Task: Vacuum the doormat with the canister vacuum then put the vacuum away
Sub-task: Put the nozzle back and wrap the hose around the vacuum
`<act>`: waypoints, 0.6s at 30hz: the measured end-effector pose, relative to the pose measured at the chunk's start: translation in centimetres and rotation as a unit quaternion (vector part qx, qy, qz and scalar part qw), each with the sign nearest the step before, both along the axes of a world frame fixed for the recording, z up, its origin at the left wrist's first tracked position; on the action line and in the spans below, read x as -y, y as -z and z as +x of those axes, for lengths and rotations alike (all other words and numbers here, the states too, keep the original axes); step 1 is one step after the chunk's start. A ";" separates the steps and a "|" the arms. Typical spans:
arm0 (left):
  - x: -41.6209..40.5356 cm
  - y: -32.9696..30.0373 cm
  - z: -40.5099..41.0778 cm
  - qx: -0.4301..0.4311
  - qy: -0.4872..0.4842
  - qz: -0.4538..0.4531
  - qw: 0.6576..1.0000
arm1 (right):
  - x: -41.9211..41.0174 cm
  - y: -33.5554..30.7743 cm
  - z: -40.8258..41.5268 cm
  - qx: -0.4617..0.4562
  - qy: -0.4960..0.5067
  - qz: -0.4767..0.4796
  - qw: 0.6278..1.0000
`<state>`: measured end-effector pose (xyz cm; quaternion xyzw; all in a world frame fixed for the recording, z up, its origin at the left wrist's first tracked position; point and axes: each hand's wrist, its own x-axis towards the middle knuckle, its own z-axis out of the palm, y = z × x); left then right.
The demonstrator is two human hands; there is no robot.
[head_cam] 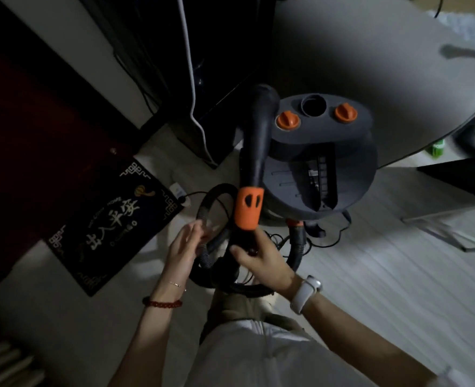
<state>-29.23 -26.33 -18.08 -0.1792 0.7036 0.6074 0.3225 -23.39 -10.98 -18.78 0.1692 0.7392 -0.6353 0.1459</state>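
Standing at frame centre, the canister vacuum (320,169) sits on the pale floor (384,275), its dark round body topped by two orange knobs (288,120) and an open port between them. Its upper right side is tucked under the rim of a large grey surface (370,65) that fills the upper right of the frame, so little room is left on that side. The right hand (258,256) is clamped around the black wand (257,135) just below its orange collar (248,208), the wand rising in front of the canister's left edge. The left hand (184,248) is loosely spread, fingertips touching the ribbed black hose (216,196), which loops between the hands and the canister; whether it actually grips the hose is hard to tell.

Left of the loop lies the dark doormat (110,224) with pale lettering, its upper edge against a red, deeply shadowed area at the left of the frame. A dark cabinet (202,79) stands at upper centre, close to the canister's left. Open floor stretches across the lower right. Thin cords trail beneath the canister, tangled and dim. The scene is dark and slightly blurred; the hose's lower run is hidden behind the hands and the person's clothing.
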 end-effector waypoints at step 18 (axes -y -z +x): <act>7.8 1.8 10.8 0.288 -0.376 0.086 0.876 | 2.6 -7.3 3.0 -0.064 0.185 -0.048 0.980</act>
